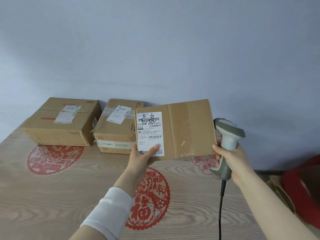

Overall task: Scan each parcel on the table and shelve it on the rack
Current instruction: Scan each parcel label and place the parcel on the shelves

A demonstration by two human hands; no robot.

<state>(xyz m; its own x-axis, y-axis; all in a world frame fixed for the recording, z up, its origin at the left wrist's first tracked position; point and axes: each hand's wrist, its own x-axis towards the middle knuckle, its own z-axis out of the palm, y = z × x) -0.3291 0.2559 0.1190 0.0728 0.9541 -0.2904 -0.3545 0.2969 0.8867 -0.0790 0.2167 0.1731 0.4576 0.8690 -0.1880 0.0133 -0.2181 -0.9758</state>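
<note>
1. Holding a flat parcel (188,129) up off the table (52,196), the left hand (143,154) pinches its lower left corner, with the thumb lying across the bottom of the shipping label (150,134) and the fingers hidden behind the cardboard.
2. Above that thumb the label reads "501E", "B529 [JZ1]", "九州家园19" and "泰安". Lower down are "T2810-3" and "T4205-1". Handwritten black characters, seemingly "青岛", cross the top barcode. A second barcode sits mid-label and a QR code lies just right of the thumb. The fine print is too small to read.
3. The right hand (232,158) has its fingers curled round the handle of a grey scanner (228,134), whose head rises above the hand just beside the parcel's right edge. One digit reaches to the parcel's lower right corner.
4. A black cable (221,205) drops from the handle below the right hand.
5. Beyond the left hand, a taped box (114,129) stands on the table. Its label is blurred, and green-printed tape runs round it.
6. Further left of that hand sits a large box (60,125) with two labels, both illegible.
7. Under the left forearm and its white sleeve (109,213), a red paper-cut motif (149,200) shows "福".
</note>
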